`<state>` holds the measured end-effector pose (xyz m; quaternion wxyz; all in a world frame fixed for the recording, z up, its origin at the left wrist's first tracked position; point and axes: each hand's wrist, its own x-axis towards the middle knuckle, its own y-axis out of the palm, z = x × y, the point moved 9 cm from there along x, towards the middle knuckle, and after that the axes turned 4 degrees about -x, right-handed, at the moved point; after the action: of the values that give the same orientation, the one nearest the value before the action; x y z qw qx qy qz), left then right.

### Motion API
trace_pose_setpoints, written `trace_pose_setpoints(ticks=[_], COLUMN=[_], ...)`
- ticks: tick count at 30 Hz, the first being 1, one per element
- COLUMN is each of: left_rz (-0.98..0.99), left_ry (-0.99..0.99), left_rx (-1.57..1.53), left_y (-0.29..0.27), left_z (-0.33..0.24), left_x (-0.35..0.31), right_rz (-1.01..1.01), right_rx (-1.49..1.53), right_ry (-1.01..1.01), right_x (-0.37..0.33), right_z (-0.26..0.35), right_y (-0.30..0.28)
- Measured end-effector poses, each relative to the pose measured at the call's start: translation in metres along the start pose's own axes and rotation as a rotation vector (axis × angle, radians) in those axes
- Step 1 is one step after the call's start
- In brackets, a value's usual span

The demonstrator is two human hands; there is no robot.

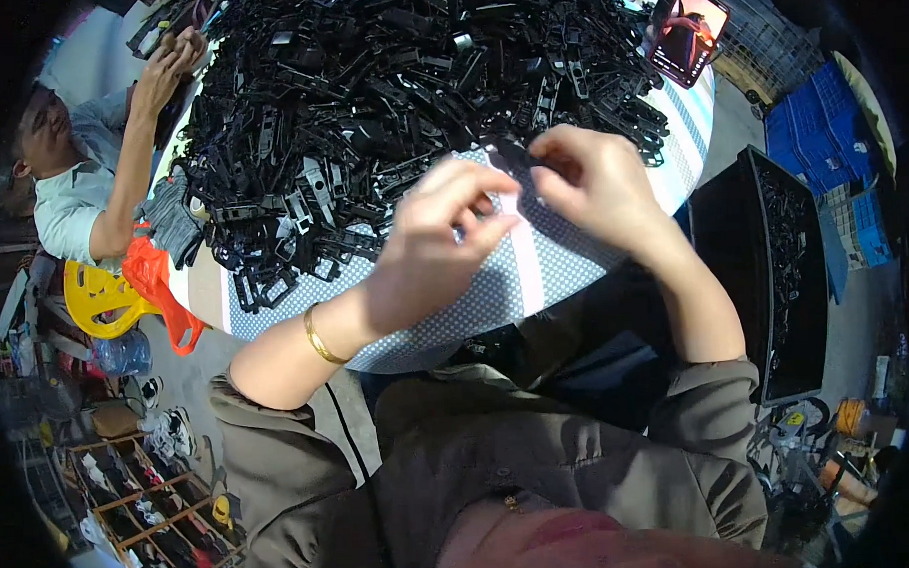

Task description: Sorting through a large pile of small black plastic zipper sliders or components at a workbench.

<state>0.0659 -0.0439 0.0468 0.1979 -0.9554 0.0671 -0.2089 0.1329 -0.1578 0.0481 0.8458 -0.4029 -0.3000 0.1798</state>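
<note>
My right hand [601, 184] is closed, thumb and fingers pinching a small dark plastic part [510, 157] at the near edge of the pile. Just left of it, my left hand [442, 224] is raised over the cloth, its fingers curled and slightly blurred. A gap shows between its thumb and index fingertip, and nothing is visible in it. Beyond both hands, a large heap of black plastic parts [368, 97] covers much of the round table. Beneath my hands the dotted, striped tablecloth [485, 283] is exposed.
A phone [691, 30] with a lit screen stands at the table's right edge. On the left, a co-worker [91, 187] handles something small. A black bin [764, 273] of parts stands right, near blue crates [819, 121]. A red bag [154, 284] hangs beside a yellow stool [100, 301].
</note>
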Motion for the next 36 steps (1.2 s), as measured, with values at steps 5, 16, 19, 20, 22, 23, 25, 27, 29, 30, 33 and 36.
trace_pose_setpoints(ticks=[5,16,19,20,22,23,25,27,29,30,33,36], left_rz=[-0.044,0.308,0.335,0.333,0.324,0.292,0.257,0.055,-0.148,-0.189,0.052,0.197], left_ry=[0.104,-0.534,-0.528,-0.548,-0.569,-0.612,-0.656,-0.577,-0.508,-0.493,-0.608,-0.628], left_rx=[0.137,-0.340,-0.337,-0.396,-0.456,-0.497,-0.541,-0.497,-0.425,-0.438,-0.388,-0.305], left_y=[-0.008,0.039,0.038,0.038,0.037,0.034,0.032,0.012,-0.008,-0.013,-0.010,0.004], left_z=[-0.002,0.030,0.037,0.037,0.037,0.038,0.040,0.044,0.043,0.042,0.042,0.040], left_x=[0.003,-0.014,-0.014,-0.013,-0.013,-0.014,-0.015,-0.009,-0.007,-0.006,-0.003,-0.007], right_rz=[0.464,-0.313,-0.258,-0.231,-0.201,-0.197,-0.198,-0.078,0.102,0.102,0.189,0.293], right_rx=[0.708,-0.339,-0.359,-0.360,-0.356,-0.235,-0.012,0.198,0.461,0.459,0.549,0.488], right_ry=[0.125,-0.544,-0.540,-0.547,-0.559,-0.523,-0.446,-0.286,-0.095,-0.093,-0.065,-0.278], right_x=[-0.012,0.011,0.014,0.014,0.012,0.012,0.012,0.013,0.013,0.012,0.011,0.006], right_z=[0.005,0.032,0.029,0.030,0.030,0.027,0.020,0.011,-0.003,-0.006,-0.011,0.007], right_y=[0.027,0.002,0.012,0.011,0.009,0.003,-0.004,-0.001,0.010,0.008,0.012,0.014])
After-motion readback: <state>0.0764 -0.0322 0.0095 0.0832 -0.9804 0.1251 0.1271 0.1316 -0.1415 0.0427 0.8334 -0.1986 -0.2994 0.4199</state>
